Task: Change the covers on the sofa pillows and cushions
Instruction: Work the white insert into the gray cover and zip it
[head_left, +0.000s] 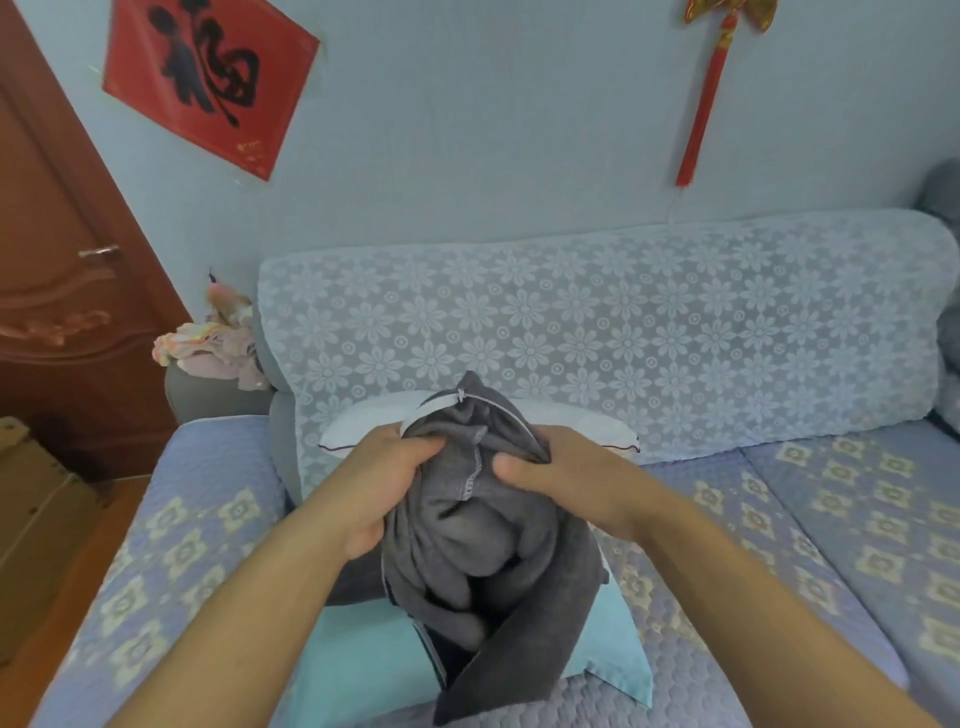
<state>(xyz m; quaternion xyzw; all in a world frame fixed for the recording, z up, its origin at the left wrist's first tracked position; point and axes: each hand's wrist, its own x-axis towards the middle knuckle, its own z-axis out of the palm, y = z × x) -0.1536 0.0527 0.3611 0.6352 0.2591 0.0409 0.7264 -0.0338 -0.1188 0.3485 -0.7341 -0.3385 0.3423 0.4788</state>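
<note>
A dark grey pillow cover (467, 540) hangs bunched and inside out above the sofa seat, its zipper edge and white seam stitching showing at the top. My left hand (382, 483) grips the cover's left side and my right hand (550, 475) grips its right side, both near the open zipper end. A white pillow insert (363, 423) lies behind the cover against the sofa back, partly hidden. A light blue cover or pillow (363, 654) lies flat on the seat under the grey cover.
The sofa has a quilted blue seat cover (779, 519) and a lace-patterned back (623, 332). Pinkish cloth (213, 348) is piled on the left armrest. A wooden door (57, 270) and a cardboard box (31, 499) stand at the left. A grey cushion (943, 192) peeks in at the right edge.
</note>
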